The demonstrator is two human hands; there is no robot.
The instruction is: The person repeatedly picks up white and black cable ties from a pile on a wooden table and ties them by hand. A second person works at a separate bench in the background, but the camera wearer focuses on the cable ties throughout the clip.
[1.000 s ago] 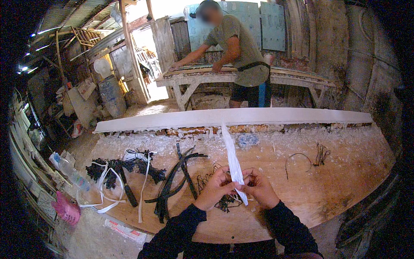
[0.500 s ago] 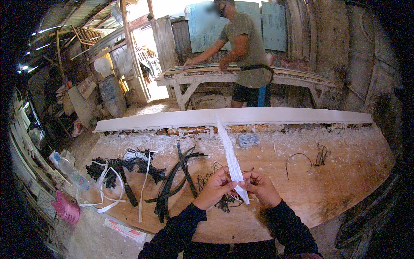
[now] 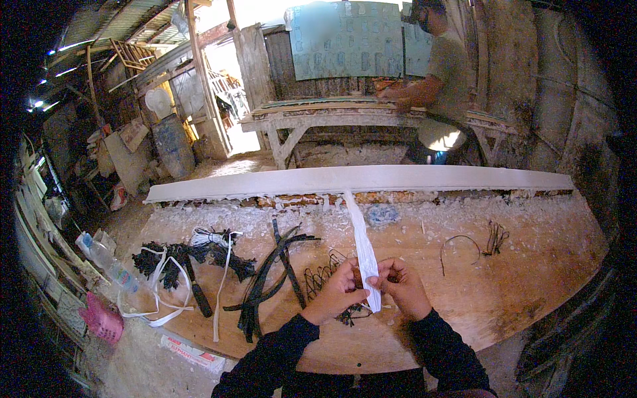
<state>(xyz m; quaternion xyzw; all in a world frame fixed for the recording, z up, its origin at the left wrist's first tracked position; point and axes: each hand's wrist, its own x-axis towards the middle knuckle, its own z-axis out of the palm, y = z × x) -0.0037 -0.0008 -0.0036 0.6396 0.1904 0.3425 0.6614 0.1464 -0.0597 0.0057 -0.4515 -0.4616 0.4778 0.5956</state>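
Two dark-sleeved forearms rising from the lower edge, meeting over the tabletop [image 3: 531, 278]. Left hand [image 3: 338, 292] curled, fingers pinching the white strip [image 3: 363, 249] from the left; right hand [image 3: 401, 286] closed on the same strip from the right, knuckles up. Strip held between both hands, running up and away toward the long white plank [image 3: 358, 179]. Just beyond the hands, dark wire loops [image 3: 322, 275]; further left, black straps [image 3: 272, 272] and white cords [image 3: 212, 239]. Far back, a person [image 3: 444, 73] at a workbench [image 3: 318, 116].
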